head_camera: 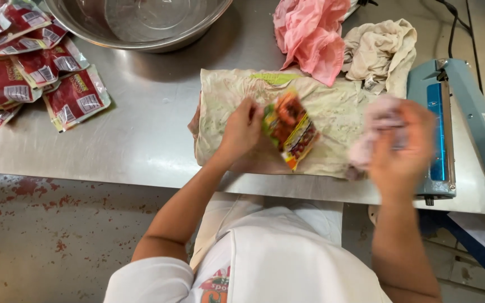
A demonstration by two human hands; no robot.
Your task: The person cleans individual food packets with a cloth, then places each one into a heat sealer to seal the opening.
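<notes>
Left hand (pixel 241 130) pinches a filled sauce pouch (pixel 290 129) upright over a stained towel (pixel 332 106) on the worktop (pixel 141 140), while the blurred right hand (pixel 402 146) grips a pink rag (pixel 374 132) beside it for wiping.

The left hand (pixel 241 130) reaches forward from a bent elbow, palm down, fingers curled and pinched shut at the tips. The right hand (pixel 401 147) is raised nearer the camera, motion-blurred, back of the hand facing up, fingers closed in a loose fist. Both forearms are bare, coming out of short white sleeves.
</notes>
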